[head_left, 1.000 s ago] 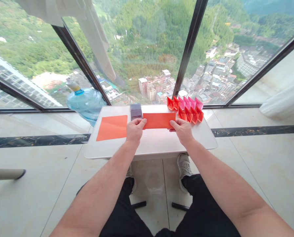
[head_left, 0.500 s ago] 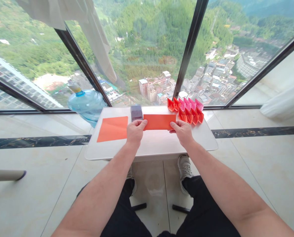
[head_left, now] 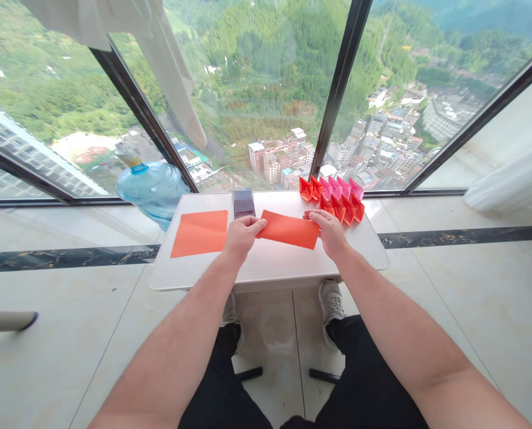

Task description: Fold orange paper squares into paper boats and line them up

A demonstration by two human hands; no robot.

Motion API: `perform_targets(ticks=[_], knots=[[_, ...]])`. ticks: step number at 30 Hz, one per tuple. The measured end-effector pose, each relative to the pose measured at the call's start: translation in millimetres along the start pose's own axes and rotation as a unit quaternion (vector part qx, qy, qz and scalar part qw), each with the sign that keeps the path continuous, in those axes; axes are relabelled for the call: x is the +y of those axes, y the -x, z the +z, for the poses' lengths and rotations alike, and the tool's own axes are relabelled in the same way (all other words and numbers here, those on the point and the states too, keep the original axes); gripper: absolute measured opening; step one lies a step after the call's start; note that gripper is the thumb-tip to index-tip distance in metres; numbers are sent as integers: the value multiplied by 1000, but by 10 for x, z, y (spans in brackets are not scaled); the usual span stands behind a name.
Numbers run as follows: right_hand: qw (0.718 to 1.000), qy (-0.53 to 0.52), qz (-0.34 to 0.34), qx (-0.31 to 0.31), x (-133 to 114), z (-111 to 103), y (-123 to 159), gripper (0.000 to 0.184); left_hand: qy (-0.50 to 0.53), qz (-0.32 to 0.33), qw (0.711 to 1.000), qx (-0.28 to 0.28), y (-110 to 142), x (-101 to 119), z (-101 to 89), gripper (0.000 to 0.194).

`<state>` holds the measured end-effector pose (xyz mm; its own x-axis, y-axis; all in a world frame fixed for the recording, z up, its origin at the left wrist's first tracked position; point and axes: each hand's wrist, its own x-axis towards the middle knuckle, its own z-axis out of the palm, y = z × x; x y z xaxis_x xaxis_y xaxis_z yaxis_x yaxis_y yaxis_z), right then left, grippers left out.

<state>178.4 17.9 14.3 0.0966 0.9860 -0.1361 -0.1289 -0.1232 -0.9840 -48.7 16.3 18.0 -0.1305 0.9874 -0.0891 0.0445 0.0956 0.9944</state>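
An orange-red strip of folded paper [head_left: 290, 229] is held above the white table, tilted so that its right end hangs lower. My left hand [head_left: 243, 233] pinches its left end between thumb and fingers. By the upper right corner is my right hand [head_left: 330, 229], its fingers loosened and apart; whether a fingertip still touches the paper I cannot tell. A flat orange sheet of paper [head_left: 199, 232] lies on the table to the left. Folded red paper pieces [head_left: 342, 210] and pink ones [head_left: 341, 187] stand in rows behind my right hand.
The small white table [head_left: 266, 268] stands against the tall windows. A dark grey box [head_left: 243, 204] sits near its back edge. At the left is a large blue water bottle [head_left: 152, 187]. My shoes [head_left: 331, 304] rest on the tiled floor below.
The paper strip has gone from level to tilted, its right end dropping. My right hand has loosened its pinch on that end and shifted to the upper corner. My left hand keeps its pinch.
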Motion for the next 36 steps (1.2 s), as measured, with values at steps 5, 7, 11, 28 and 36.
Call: perform_targets(ticks=[5, 7, 11, 28, 36], knots=[[986, 93, 28, -138, -206, -42, -94, 37, -115, 36, 988, -99, -10, 68, 45, 26], [974, 150, 15, -169, -255, -16, -98, 36, -137, 50, 980, -133, -7, 101, 79, 24], [957, 219, -21, -186, -256, 101, -68, 27, -159, 74, 965, -193, 13, 168, 141, 24], [999, 28, -21, 8, -117, 334, 0, 29, 72, -3, 996, -58, -32, 78, 212, 27], [999, 5, -28, 42, -53, 431, 27, 29, 129, -11, 990, -56, 17, 19, 333, 35]])
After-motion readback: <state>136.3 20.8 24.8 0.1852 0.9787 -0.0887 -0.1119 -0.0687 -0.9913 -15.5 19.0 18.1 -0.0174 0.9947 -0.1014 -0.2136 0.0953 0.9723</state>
